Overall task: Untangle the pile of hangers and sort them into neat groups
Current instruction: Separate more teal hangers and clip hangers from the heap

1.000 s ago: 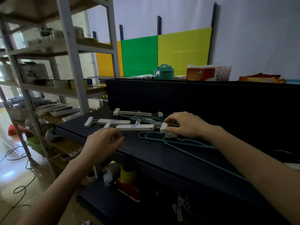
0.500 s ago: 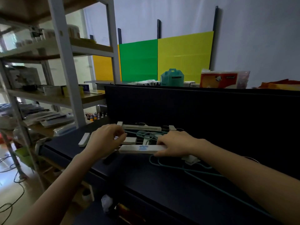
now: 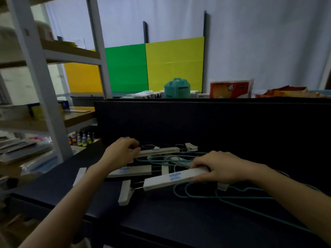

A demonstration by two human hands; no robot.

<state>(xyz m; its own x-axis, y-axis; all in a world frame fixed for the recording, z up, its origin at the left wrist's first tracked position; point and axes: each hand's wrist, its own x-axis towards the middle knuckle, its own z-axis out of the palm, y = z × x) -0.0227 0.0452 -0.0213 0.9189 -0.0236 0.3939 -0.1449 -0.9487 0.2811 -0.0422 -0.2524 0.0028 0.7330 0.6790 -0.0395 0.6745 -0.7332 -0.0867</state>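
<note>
We look down over a dark, flat desk [image 3: 161,221] where a tangle of hangers lies towards the far edge, in front of a dark upright panel.

There are two kinds. Three white bar hangers with metal rods and white end clips lie roughly parallel. Thin teal wire hangers [image 3: 197,197] loop under and between them and trail off towards the right edge.

Our left hand [image 3: 121,153] is curled round the left end of the farthest white bar hanger [image 3: 159,151], gripping it. Our right hand [image 3: 220,167] is curled over the right end of the nearest white bar hanger, the one with blue lettering [image 3: 170,179], and holds it with that end tilted a little off the desk. The middle white bar hanger [image 3: 132,171] lies flat between them, untouched. One white end clip [image 3: 125,193] of the nearest hanger points towards the near edge.

We judge the task to be at an early stage: the untangling is under way and no neat group is formed yet. The next move probably calls for lifting one white hanger clear of the teal loops, minding that its clips or hook do not snag the wire, then setting it apart.
</note>
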